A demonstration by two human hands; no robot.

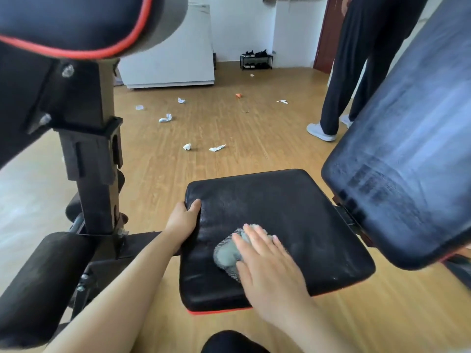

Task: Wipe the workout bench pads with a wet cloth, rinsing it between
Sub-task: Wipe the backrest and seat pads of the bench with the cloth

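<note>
The black seat pad (300, 215) of the workout bench lies flat in front of me, edged in red. My left hand (184, 220) grips its left edge, thumb on top. My right hand (270, 266) lies flat, fingers spread, pressing a grey-green cloth (228, 253) onto the pad's near left part. The tilted black back pad (407, 154) rises at the right and shows wet streaks. A black pad with red piping (63, 24) hangs at the top left.
The bench's black steel post (94, 161) and a foam roller (38, 284) stand at my left. Several crumpled paper scraps (187, 147) litter the wooden floor. A person in dark trousers (351, 72) stands at the back right. A shoe rack (256, 61) is against the far wall.
</note>
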